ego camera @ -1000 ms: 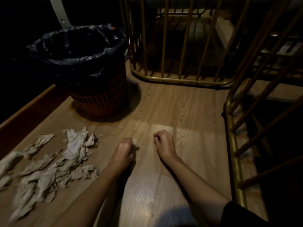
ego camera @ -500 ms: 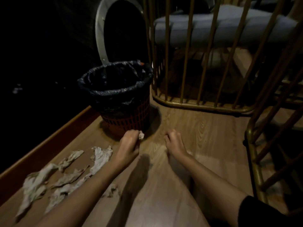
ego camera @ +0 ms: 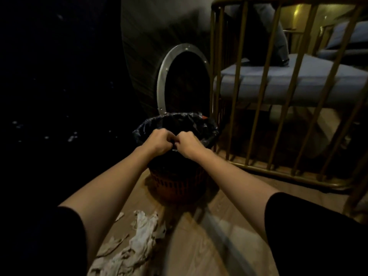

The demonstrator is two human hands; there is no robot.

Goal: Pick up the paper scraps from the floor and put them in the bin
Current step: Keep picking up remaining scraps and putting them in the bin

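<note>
both fists over bin, scraps on floor

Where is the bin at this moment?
The bin stands on the wooden floor at the centre of the head view, under both hands, left of the gold railing and beyond the paper scraps.

Whatever the curled fingers held was hidden inside them. Below the fingers, the bin was partly covered, and the paper scraps ran off the bottom edge.

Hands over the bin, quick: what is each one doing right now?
Left hand: closed in a fist above the bin; what it grips cannot be told.
Right hand: closed too, touching the left; contents hidden.
</note>
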